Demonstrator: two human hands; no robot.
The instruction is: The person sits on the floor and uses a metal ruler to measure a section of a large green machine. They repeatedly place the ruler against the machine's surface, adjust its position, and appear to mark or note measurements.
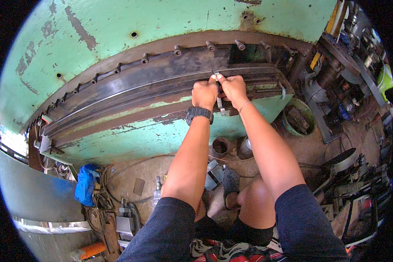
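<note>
Both my arms reach forward to the bed of a green press brake (161, 126). My left hand (204, 94), with a black watch at the wrist, is closed with its thumb and fingers against a narrow silvery metal strip (221, 106). Close beside it, my right hand (234, 91) grips the same strip from the other side. The thumbs nearly meet near the strip's far end, by the long dark die (148, 91). Its near end sticks out below my hands over the bed's front edge; the middle is partly hidden by my fingers.
Bolts (177, 50) line the upper beam. On the floor to the right stands a green bucket (299, 118) with dark pieces inside, and a rusty can (220, 147) is below the bed. A blue bag (87, 185), cables and tools lie left; metal clutter crowds the right.
</note>
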